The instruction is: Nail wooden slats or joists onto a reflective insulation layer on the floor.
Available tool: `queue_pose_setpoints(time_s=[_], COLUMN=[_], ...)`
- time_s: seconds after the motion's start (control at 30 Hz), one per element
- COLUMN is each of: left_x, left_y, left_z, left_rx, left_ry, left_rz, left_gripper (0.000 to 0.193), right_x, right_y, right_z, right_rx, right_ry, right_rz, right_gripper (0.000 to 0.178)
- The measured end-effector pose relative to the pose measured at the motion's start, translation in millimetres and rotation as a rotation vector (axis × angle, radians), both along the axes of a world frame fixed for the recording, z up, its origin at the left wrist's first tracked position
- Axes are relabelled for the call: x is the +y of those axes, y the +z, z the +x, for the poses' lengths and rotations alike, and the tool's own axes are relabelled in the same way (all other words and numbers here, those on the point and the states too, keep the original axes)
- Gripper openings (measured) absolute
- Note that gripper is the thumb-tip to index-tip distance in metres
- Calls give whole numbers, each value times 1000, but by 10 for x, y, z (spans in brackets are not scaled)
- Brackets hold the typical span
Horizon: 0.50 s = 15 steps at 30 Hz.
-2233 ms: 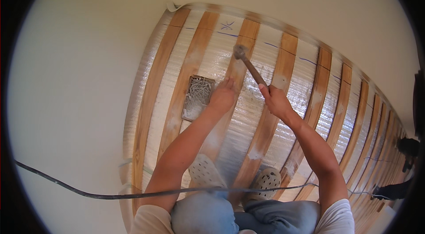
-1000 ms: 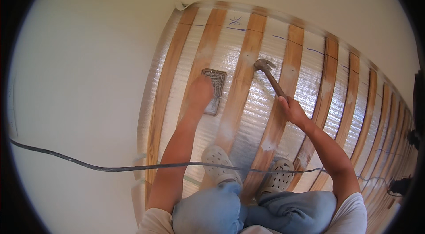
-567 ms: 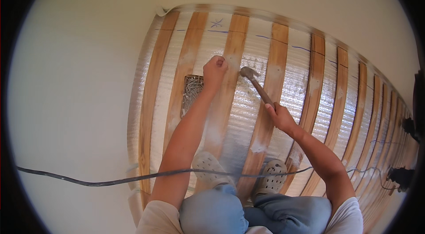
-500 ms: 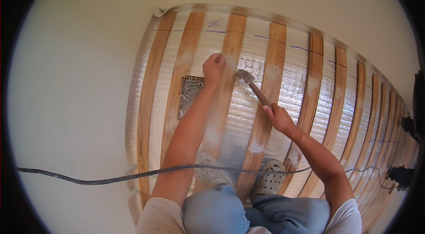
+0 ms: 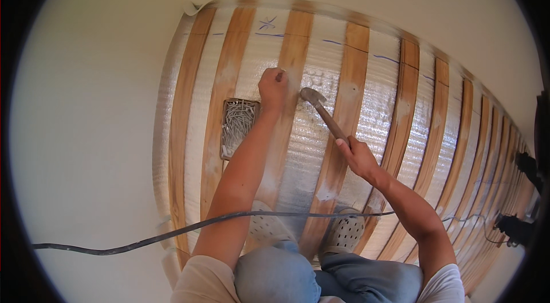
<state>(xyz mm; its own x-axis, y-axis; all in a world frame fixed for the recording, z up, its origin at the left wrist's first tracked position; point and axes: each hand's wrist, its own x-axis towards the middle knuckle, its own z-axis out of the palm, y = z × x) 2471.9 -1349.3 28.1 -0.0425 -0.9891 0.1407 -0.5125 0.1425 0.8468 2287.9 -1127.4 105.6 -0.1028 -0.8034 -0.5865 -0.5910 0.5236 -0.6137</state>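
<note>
My left hand [image 5: 272, 90] is closed in a pinch against a wooden batten [image 5: 295, 39]. Whatever its fingers hold is hidden or too small to make out. A hammer [image 5: 328, 119] is gripped by the end of its handle in my right hand [image 5: 359, 157]. Its metal head hovers just right of the same batten, a short way from my left fingers. Left of my left wrist lies a shallow rectangular box [image 5: 224, 151] full of loose nails [image 5: 238, 122], partly covered by my forearm.
Several parallel battens run over shiny silver foil underlay [image 5: 321, 148] with blue pen marks. A black cable [image 5: 143, 241] crosses in front of my left forearm and shoes [image 5: 347, 231]. Pale walls [image 5: 91, 131] border the left and far sides. Dark objects [image 5: 515, 228] stand at the right edge.
The view has shifted slightly, so the floor and nail box appear farther left. Both hands keep nearly the same pose, and the hammer head remains beside the batten.
</note>
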Motion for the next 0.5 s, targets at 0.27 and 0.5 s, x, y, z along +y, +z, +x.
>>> queue_pose_setpoints(time_s=[0.27,0.5], left_x=[48,48], left_y=[61,11], left_z=[-8,-41], left_rx=[-20,27], left_ry=[-10,-3], left_rz=[-3,-18], left_gripper=[9,10], right_x=[-292,-708], right_y=[286,333], right_z=[168,183], right_rx=[-121,-131], right_ry=[-122,-113], right_rz=[-125,-149], right_gripper=[56,47])
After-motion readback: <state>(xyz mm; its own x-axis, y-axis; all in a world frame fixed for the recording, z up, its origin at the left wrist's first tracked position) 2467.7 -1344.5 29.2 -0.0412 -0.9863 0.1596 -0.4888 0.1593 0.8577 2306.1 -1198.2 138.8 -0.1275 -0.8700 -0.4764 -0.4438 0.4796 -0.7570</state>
